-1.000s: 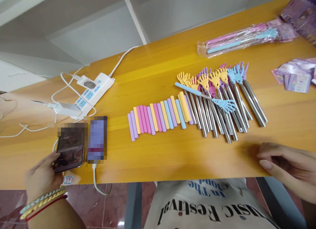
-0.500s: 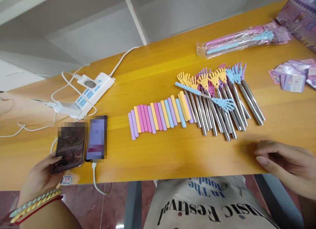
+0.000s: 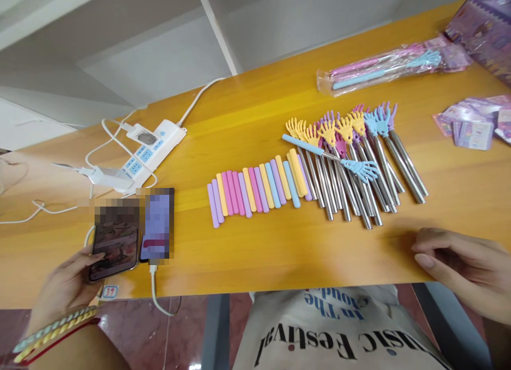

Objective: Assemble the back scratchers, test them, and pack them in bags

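Observation:
My left hand [image 3: 74, 277] grips a dark smartphone [image 3: 115, 247] at the table's front left, thumb on its screen. Close beside it lies a second phone [image 3: 157, 226] with a lit, blurred screen and a white cable plugged into its lower end. My right hand [image 3: 459, 266] rests at the front right edge with fingers curled in and nothing visible in them. Ahead of it lie several back scratchers [image 3: 351, 173] with hand-shaped heads and metal rods. A blue-handled back scratcher [image 3: 305, 145] lies across them. To their left is a row of pastel handle sleeves [image 3: 259, 188].
A white power strip [image 3: 154, 151] with chargers and loose cables occupies the left. Bagged back scratchers [image 3: 383, 72] lie at the back right, near a purple printed box [image 3: 485, 34]. Small printed cards [image 3: 473, 133] are piled at the right. A shelf panel [image 3: 159, 45] borders the back.
My left hand and the phone it holds have shifted very slightly to the right and down. My right hand and the laid-out pieces look the same.

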Tool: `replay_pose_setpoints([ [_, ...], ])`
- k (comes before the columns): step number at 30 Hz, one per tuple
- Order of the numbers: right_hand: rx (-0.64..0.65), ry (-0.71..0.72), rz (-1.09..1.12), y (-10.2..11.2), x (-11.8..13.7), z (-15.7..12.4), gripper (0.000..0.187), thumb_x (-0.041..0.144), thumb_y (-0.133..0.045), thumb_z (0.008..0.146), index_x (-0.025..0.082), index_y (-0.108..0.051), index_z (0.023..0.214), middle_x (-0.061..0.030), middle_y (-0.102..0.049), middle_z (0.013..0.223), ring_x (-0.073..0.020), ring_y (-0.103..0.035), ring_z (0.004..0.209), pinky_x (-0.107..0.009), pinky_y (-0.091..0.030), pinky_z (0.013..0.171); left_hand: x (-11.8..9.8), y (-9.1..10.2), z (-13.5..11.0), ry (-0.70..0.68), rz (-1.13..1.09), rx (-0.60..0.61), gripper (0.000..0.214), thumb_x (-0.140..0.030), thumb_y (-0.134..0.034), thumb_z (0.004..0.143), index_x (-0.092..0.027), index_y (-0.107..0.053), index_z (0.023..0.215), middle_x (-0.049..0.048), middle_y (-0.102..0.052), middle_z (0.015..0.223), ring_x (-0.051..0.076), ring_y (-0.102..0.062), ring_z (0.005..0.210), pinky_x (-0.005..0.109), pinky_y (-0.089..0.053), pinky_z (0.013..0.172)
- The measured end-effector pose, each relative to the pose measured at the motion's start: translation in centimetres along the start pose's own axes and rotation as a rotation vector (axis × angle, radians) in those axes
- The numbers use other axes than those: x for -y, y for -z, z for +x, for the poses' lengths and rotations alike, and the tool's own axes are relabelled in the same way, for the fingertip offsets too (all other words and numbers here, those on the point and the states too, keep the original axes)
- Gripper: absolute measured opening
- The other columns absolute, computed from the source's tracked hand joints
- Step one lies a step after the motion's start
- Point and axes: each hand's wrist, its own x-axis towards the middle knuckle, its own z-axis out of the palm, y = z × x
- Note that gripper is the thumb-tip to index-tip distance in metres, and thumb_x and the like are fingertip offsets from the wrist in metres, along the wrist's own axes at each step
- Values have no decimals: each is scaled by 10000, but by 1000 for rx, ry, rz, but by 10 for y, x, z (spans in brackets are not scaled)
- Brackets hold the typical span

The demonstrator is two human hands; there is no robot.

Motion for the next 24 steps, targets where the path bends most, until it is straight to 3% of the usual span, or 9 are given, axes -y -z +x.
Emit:
replay_pose_setpoints([
  [4, 7, 14, -15, 1, 2, 2, 111, 201, -613, 753, 196, -553, 845, -19, -602, 767, -122, -593, 664, -194, -451, 563, 2, -1, 2, -7, -58, -45, 336, -120, -745, 477, -151, -638, 795, 12, -698, 797, 174, -636, 664, 273, -568, 585],
  [10, 0, 31, -7, 0, 2, 2, 104, 185, -611, 756, 185, -542, 833, -15, -578, 739, -97, -558, 620, -187, -429, 542, 7, -2, 6, -34, -35, -44, 400, -121, -775, 490, -148, -645, 867, 16, -699, 814, 174, -642, 666, 297, -570, 620],
  [16, -2, 20, -19, -1, 4, 2, 100, 189, -609, 758, 185, -542, 831, -15, -578, 742, -96, -552, 621, -189, -433, 544, 13, 8, 14, 46, -179, -11, 313, -213, -672, 608, -188, -656, 920, 4, -699, 903, 184, -641, 749, 295, -563, 642],
  [24, -5, 9, -29, 0, 0, 1, 107, 187, -612, 749, 189, -549, 835, -16, -592, 759, -110, -572, 647, -196, -439, 565, 2, -3, 0, -27, -132, -17, 283, -163, -611, 569, -175, -644, 849, 1, -688, 817, 186, -623, 746, 311, -558, 672],
])
